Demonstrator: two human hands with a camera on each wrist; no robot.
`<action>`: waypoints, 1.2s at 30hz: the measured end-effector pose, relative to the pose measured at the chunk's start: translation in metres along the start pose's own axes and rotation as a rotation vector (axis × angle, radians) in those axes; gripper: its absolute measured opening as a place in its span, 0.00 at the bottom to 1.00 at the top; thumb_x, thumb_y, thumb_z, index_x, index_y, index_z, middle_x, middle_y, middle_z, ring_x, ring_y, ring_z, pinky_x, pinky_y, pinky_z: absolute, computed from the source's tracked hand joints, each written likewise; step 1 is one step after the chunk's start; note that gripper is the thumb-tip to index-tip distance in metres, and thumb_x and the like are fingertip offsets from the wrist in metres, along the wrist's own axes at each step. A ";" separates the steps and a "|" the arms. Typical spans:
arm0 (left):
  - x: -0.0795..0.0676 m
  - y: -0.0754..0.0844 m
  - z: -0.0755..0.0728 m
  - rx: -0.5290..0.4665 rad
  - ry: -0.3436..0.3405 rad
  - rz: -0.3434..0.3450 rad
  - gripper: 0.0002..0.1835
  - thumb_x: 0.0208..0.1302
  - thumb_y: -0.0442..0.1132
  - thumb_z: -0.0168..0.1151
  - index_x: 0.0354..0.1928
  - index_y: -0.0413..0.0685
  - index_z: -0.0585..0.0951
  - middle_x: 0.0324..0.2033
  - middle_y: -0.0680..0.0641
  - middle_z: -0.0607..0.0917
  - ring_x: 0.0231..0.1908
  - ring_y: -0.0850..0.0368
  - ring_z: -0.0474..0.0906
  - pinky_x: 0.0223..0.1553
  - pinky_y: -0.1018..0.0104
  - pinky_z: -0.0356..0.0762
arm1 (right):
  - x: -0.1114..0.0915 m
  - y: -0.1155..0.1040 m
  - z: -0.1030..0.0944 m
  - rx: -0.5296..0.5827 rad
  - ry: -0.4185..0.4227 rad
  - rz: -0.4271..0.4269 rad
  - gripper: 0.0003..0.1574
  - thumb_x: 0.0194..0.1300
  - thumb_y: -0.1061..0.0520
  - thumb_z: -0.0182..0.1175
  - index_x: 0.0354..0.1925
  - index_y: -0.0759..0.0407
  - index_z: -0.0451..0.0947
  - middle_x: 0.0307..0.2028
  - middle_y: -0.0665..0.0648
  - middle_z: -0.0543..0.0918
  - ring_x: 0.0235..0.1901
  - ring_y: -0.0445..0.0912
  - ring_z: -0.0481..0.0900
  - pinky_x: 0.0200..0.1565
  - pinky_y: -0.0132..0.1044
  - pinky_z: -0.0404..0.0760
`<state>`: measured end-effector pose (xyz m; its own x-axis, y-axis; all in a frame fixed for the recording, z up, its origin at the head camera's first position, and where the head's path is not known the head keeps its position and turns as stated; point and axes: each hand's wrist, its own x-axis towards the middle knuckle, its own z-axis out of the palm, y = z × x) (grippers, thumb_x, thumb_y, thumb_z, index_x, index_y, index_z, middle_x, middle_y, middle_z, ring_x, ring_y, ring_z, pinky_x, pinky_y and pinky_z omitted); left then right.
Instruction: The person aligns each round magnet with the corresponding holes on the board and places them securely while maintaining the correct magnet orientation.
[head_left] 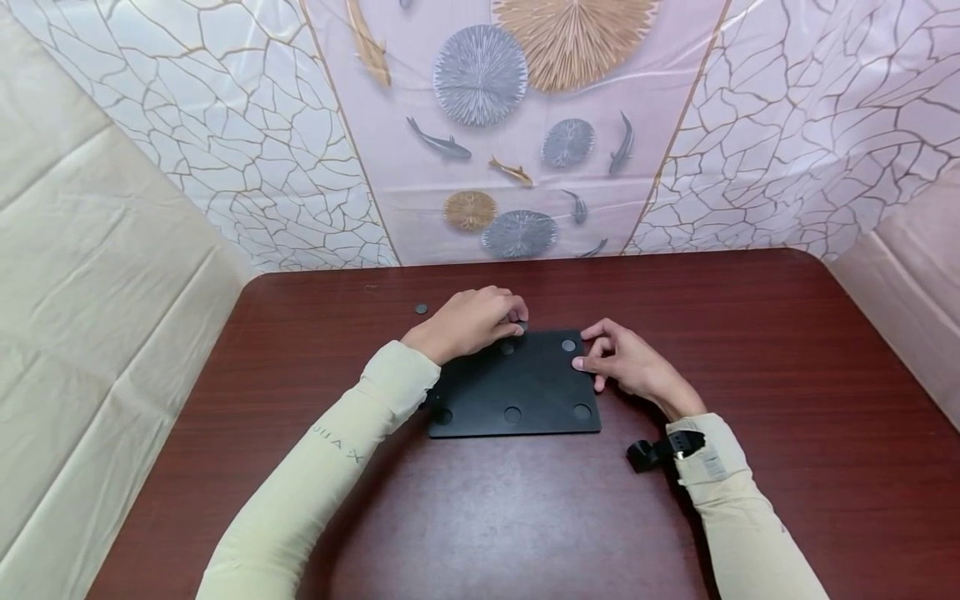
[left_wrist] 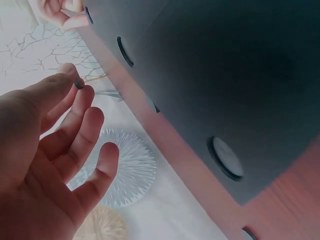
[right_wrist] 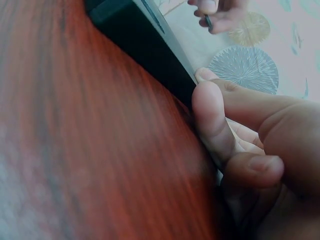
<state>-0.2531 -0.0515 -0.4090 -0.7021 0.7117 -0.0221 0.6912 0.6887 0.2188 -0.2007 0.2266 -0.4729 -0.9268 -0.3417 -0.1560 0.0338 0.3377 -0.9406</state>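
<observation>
A flat black board (head_left: 525, 379) with several round recesses lies on the table. My left hand (head_left: 468, 323) is above its back edge, pinching a small dark disc (left_wrist: 78, 83) between thumb and fingertip, while the other fingers are loosely bent. At the board's right edge, my right hand (head_left: 633, 362) grips the side, thumb on top and fingers along the edge. The back right recess (head_left: 569, 345) looks lighter grey than the front middle recess (head_left: 512, 414); whether a disc fills it I cannot tell. My left hand and forearm hide the board's back left part.
Another small dark disc (head_left: 422, 309) lies on the reddish-brown table (head_left: 510, 508) behind the left wrist. A black strapped device (head_left: 663, 450) is on my right wrist. Patterned sheeting (head_left: 517, 200) hangs at the table's far edge.
</observation>
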 end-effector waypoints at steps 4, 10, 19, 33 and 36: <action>-0.009 -0.003 0.002 -0.001 0.016 0.004 0.13 0.77 0.48 0.64 0.57 0.54 0.86 0.51 0.54 0.86 0.49 0.61 0.82 0.50 0.61 0.83 | 0.000 0.000 0.000 0.003 -0.001 -0.004 0.32 0.71 0.66 0.68 0.63 0.77 0.62 0.25 0.54 0.81 0.16 0.44 0.80 0.18 0.31 0.65; -0.024 -0.005 0.000 -0.002 0.035 0.023 0.13 0.77 0.49 0.64 0.55 0.54 0.86 0.50 0.53 0.86 0.50 0.60 0.80 0.49 0.62 0.82 | 0.000 0.001 0.000 0.002 -0.004 0.002 0.33 0.71 0.66 0.68 0.63 0.77 0.62 0.26 0.55 0.81 0.17 0.44 0.80 0.18 0.31 0.64; -0.046 -0.008 0.000 -0.044 0.061 0.061 0.12 0.75 0.48 0.67 0.52 0.51 0.87 0.47 0.52 0.86 0.50 0.58 0.82 0.52 0.62 0.82 | 0.001 0.000 0.000 -0.043 -0.001 0.019 0.32 0.72 0.64 0.68 0.63 0.75 0.63 0.26 0.54 0.81 0.17 0.44 0.80 0.17 0.32 0.63; -0.087 -0.010 0.002 -0.052 0.047 0.023 0.09 0.73 0.49 0.70 0.48 0.55 0.87 0.44 0.58 0.86 0.47 0.62 0.82 0.48 0.61 0.83 | 0.000 0.000 -0.001 -0.008 -0.009 0.010 0.33 0.72 0.65 0.68 0.64 0.76 0.62 0.26 0.55 0.81 0.17 0.44 0.80 0.17 0.32 0.63; -0.094 -0.010 0.001 -0.052 0.028 0.001 0.09 0.72 0.50 0.71 0.47 0.56 0.88 0.43 0.59 0.87 0.45 0.63 0.83 0.47 0.61 0.83 | 0.000 0.000 0.000 -0.012 -0.008 0.002 0.33 0.71 0.65 0.68 0.63 0.76 0.62 0.26 0.54 0.81 0.17 0.44 0.79 0.17 0.32 0.64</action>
<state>-0.1939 -0.1255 -0.4099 -0.7066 0.7076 0.0052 0.6825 0.6796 0.2690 -0.2008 0.2270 -0.4731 -0.9238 -0.3476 -0.1603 0.0312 0.3490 -0.9366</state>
